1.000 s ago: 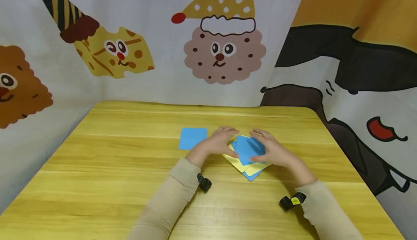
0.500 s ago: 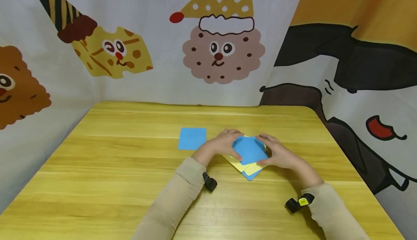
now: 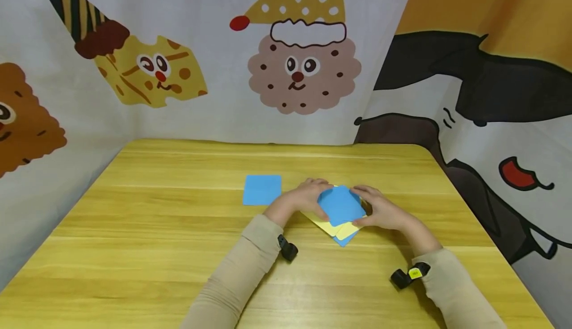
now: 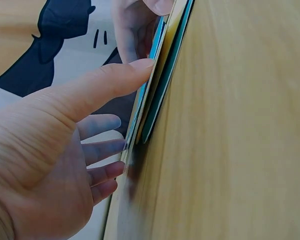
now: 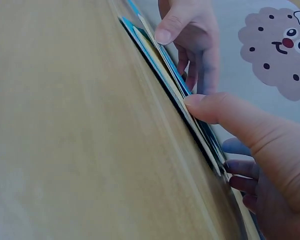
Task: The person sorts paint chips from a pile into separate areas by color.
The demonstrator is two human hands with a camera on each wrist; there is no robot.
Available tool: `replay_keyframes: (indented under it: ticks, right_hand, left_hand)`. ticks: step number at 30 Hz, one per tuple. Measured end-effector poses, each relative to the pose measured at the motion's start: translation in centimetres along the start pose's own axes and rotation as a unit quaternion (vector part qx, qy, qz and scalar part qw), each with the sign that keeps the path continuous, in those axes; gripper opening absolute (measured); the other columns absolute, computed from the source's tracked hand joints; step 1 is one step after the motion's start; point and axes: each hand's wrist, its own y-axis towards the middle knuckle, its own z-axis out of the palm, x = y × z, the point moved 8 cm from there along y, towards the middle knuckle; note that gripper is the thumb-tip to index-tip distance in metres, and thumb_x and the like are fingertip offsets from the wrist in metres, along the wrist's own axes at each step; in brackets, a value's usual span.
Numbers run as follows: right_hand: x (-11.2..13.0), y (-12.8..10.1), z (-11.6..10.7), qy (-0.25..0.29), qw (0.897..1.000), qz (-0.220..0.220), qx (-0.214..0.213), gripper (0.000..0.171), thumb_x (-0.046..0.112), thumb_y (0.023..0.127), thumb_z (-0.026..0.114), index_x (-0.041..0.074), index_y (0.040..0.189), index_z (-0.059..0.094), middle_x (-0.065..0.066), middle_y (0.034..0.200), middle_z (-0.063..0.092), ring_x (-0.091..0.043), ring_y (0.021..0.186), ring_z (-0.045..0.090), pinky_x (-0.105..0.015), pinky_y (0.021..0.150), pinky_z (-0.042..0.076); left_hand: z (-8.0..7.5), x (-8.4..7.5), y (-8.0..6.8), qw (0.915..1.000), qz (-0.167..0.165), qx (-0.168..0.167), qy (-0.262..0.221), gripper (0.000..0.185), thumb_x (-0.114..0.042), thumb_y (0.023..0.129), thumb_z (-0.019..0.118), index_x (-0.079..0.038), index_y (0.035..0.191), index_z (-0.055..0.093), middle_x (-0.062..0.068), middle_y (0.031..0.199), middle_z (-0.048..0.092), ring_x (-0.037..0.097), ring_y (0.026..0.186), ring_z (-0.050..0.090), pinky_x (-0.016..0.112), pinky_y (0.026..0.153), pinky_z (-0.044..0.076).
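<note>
A loose pile of thin square cards lies on the table right of centre in the head view. On top is a blue card (image 3: 341,206); yellow cards (image 3: 347,230) and a blue corner (image 3: 344,241) stick out below it, turned at different angles. My left hand (image 3: 308,197) touches the pile's left side, thumb at the near edge and fingers spread at the far edge. Opposite it, my right hand (image 3: 380,209) touches the right side the same way. In the wrist views, the left thumb (image 4: 125,75) and right thumb (image 5: 217,106) meet the cards' edges.
A single blue card (image 3: 262,190) lies flat left of the pile, beyond my left forearm. The wooden table (image 3: 134,249) ends at a cartoon-printed curtain (image 3: 214,115) behind. Small black devices (image 3: 288,249) are strapped at both wrists.
Both hands shifted slightly right, the left one closing onto the pile's side. The top blue card turned a little and now lies between both hands. The single blue card stayed in place.
</note>
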Motion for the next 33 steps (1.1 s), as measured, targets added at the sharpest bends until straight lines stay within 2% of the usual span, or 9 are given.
replay_keyframes:
  ticks: [10,18,26,33]
  right_hand:
    - [-0.1,0.1,-0.1,0.0,1.0,-0.007,-0.007,0.093,0.043,0.075,0.08,0.001,0.146,0.037,-0.023,0.147,0.029,-0.042,0.133,0.025,-0.06,0.1,0.031]
    - [0.5,0.1,-0.6,0.001,1.0,-0.012,-0.018,0.091,0.04,0.076,0.08,-0.001,0.145,0.037,-0.023,0.147,0.029,-0.043,0.133,0.024,-0.061,0.1,0.03]
    - [2.2,1.2,-0.4,-0.02,0.999,-0.025,-0.02,0.09,0.041,0.077,0.08,0.002,0.146,0.037,-0.022,0.148,0.029,-0.041,0.134,0.025,-0.057,0.098,0.036]
    - [4.0,2.7,0.1,-0.034,0.999,-0.033,-0.026,0.091,0.041,0.075,0.081,0.003,0.146,0.038,-0.021,0.148,0.03,-0.04,0.133,0.027,-0.057,0.098,0.035]
  left_hand:
    - [0.0,0.1,0.1,1.0,-0.006,0.001,0.007,0.09,-0.039,0.074,0.082,-0.017,0.149,0.038,0.004,0.151,0.031,0.025,0.135,0.027,0.04,0.105,0.031]
    - [-0.6,-0.2,-0.3,0.9998,0.005,-0.013,0.016,0.087,-0.04,0.075,0.081,-0.012,0.146,0.041,0.006,0.151,0.031,0.025,0.135,0.027,0.036,0.108,0.027]
    - [-1.6,0.5,-1.8,0.9994,0.01,-0.025,0.023,0.086,-0.04,0.076,0.081,-0.009,0.146,0.041,0.008,0.151,0.031,0.027,0.136,0.027,0.039,0.108,0.027]
    - [-2.9,1.8,-3.6,0.9992,0.011,-0.035,0.018,0.085,-0.037,0.077,0.08,-0.007,0.146,0.039,0.011,0.152,0.029,0.03,0.137,0.024,0.046,0.108,0.025]
